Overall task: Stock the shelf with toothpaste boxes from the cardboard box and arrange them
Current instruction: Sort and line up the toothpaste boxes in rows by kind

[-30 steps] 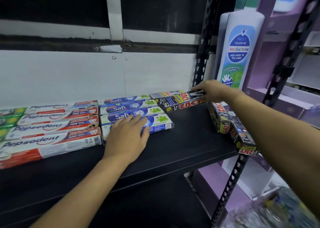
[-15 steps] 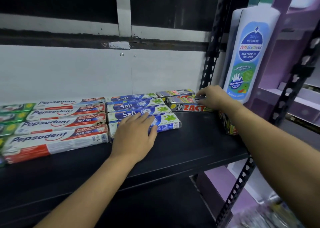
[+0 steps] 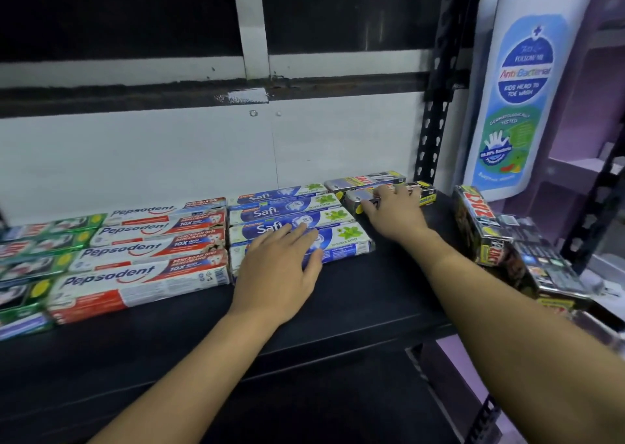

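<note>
1. The left hand (image 3: 280, 268) lies flat, fingers spread, on the front Safi box (image 3: 341, 242) on the black shelf (image 3: 372, 295), its grip released
2. The right hand (image 3: 394, 212) presses down on a Zact box (image 3: 424, 195) near the back of the shelf; fingers lie over it, not clenched
3. Pepsodent boxes (image 3: 142, 274) lie in rows just left of the Safi boxes
4. More Zact boxes (image 3: 480, 227) are stacked at the shelf's right edge
</note>
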Motion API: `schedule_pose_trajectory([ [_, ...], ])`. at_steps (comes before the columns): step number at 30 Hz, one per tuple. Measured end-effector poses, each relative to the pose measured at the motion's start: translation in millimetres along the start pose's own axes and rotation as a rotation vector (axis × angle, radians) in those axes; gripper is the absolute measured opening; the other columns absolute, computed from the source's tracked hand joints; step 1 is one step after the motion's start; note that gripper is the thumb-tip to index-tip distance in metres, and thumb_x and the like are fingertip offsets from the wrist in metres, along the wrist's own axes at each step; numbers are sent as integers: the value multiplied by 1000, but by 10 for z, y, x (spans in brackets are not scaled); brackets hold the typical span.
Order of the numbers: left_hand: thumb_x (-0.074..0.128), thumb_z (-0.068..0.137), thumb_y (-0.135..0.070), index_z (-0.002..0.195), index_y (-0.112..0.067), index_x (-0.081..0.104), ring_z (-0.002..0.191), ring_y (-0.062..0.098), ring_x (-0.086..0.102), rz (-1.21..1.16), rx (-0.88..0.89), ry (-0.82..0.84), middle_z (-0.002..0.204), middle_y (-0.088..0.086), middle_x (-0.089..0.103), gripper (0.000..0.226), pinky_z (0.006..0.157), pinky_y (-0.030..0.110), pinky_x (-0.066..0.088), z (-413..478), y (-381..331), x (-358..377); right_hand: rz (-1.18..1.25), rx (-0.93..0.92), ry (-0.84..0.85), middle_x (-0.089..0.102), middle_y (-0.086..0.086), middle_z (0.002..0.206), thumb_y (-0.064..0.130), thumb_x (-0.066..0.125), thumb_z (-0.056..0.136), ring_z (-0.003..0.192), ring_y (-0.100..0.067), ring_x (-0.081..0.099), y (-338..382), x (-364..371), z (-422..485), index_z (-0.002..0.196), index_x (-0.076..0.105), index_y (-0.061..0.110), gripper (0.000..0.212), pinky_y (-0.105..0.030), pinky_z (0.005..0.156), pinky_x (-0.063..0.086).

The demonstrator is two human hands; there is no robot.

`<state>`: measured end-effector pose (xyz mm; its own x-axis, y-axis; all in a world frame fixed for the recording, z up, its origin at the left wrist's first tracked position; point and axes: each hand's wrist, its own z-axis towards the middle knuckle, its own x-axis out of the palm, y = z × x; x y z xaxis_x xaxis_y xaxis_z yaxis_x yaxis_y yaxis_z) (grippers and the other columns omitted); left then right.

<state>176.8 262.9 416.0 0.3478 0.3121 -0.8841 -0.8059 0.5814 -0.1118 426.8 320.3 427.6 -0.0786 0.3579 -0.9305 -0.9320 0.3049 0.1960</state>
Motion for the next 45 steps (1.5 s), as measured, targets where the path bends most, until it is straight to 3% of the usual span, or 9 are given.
schedule_pose_trajectory([
  [6,32,101,-52,145,-35,45,144,7,30,6,-2,-14,153,-15,39,49,118,29,19,9,-5,11,145,-73,-55,44,-17,145,46,36,100,143,-33,23,-92,127,31,143,42,15,53,-51,120,-1],
  [9,25,95,-55,145,-37,45,144,6,29,22,-8,-5,152,-17,39,57,117,27,19,19,-11,11,240,-93,-38,33,-13,155,36,39,102,146,-35,10,-73,65,-58,152,27,14,56,-49,120,-5],
  [13,20,93,-59,146,-39,43,144,3,26,22,-12,-1,153,-19,37,61,117,26,18,9,-11,23,347,-130,-3,34,-8,151,22,39,101,141,-37,10,-59,13,-110,145,27,7,48,-52,119,-2],
  [16,18,91,-62,145,-39,44,144,2,28,14,-13,4,152,-19,38,64,118,27,20,12,4,31,273,-189,-4,26,-13,154,24,36,102,141,-28,4,-89,80,-43,138,34,9,39,-53,118,-8],
  [20,22,92,-61,145,-39,45,144,2,28,4,-16,1,152,-20,38,61,119,30,24,15,-1,37,296,-179,42,6,-4,164,32,37,101,144,-47,-16,-122,205,53,142,33,23,42,-55,120,0],
  [35,19,90,-64,143,-40,46,143,1,29,17,-10,-10,151,-21,39,64,117,29,24,21,22,63,156,-187,120,-16,2,164,41,29,101,143,-46,-24,-103,253,77,155,5,36,59,-58,119,8],
  [45,18,90,-63,143,-39,46,143,1,28,21,-15,-1,151,-21,38,64,117,27,21,14,11,54,142,-146,171,-22,5,162,45,29,100,143,-42,-28,-60,215,60,154,-4,42,63,-60,119,2],
])
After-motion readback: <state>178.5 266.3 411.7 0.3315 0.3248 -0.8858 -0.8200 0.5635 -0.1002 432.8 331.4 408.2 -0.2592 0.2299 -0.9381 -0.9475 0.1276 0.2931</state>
